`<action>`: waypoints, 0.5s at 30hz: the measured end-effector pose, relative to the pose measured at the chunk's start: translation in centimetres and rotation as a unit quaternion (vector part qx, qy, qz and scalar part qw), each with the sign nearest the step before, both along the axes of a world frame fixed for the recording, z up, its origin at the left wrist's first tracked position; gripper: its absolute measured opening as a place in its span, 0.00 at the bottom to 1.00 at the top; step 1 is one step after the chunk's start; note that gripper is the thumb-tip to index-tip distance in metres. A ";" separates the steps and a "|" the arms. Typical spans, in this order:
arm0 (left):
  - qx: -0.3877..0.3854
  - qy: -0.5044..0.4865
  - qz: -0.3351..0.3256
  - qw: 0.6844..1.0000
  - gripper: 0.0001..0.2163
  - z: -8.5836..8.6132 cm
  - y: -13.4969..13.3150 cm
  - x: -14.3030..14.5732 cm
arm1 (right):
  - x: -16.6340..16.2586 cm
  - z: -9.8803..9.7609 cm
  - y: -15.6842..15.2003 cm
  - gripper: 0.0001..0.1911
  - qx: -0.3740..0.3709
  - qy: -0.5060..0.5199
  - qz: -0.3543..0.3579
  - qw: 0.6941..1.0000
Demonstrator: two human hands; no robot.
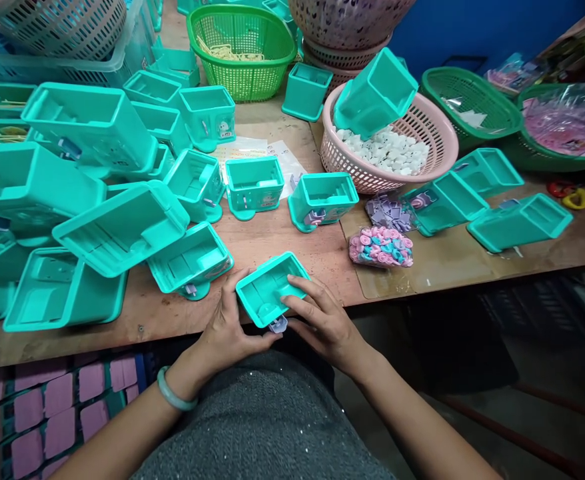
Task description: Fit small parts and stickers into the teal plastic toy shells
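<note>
Close to my body, at the table's front edge, I hold a teal plastic box (257, 293) with its open side facing up. My left hand (227, 323) grips its left end, the thumb reaching under toward a small lavender plastic piece (278, 325) on the near side. My right hand (322, 317) holds the other end, with fingertips over the rim and inside the box. Whether the lavender piece is fully fixed to the box I cannot tell. Similar teal boxes (255, 183) stand just beyond, some with lavender pieces on their sides.
Many teal boxes (82, 127) crowd the left. A pink basket (440, 133) holds small white pieces and a teal box. Near it lie lavender parts (390, 213) and a pack of pink and blue roses (381, 247). A green basket (242, 73) stands behind; pink pieces (60, 393) sit lower left.
</note>
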State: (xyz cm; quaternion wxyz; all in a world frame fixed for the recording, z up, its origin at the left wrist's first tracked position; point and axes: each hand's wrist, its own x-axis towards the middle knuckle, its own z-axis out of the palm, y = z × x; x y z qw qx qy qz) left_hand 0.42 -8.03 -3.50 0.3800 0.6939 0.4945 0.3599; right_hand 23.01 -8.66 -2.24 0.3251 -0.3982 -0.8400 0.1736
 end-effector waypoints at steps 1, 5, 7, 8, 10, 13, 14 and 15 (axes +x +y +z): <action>0.000 0.001 0.000 1.000 0.46 0.0 0.0 0.0 | 0.0 0.0 0.0 0.24 0.000 0.003 0.002 1.000; 0.002 0.008 -0.005 1.000 0.46 0.1 0.1 0.0 | 0.1 0.0 0.0 0.29 -0.025 0.006 0.018 1.000; 0.009 0.014 -0.010 1.000 0.46 0.2 0.1 0.0 | 0.0 0.1 -0.1 0.32 -0.047 0.014 0.025 0.998; 0.014 0.016 -0.012 1.000 0.47 0.2 0.2 -0.1 | -0.1 0.2 -0.1 0.33 -0.058 0.022 0.027 0.998; 0.026 0.019 -0.018 0.999 0.47 0.2 0.2 -0.1 | -0.1 0.4 -0.2 0.33 -0.079 0.036 0.031 0.996; 0.031 0.025 -0.024 0.999 0.47 0.1 0.3 -0.3 | 0.0 0.6 -0.1 0.35 -0.094 0.035 0.038 0.994; 0.032 0.028 -0.024 0.999 0.47 0.1 0.3 -0.3 | 0.1 0.6 0.0 0.36 -0.091 0.030 0.040 0.995; 0.035 0.033 -0.024 0.999 0.48 0.0 0.3 -0.4 | 0.2 0.6 0.1 0.36 -0.085 0.024 0.043 0.995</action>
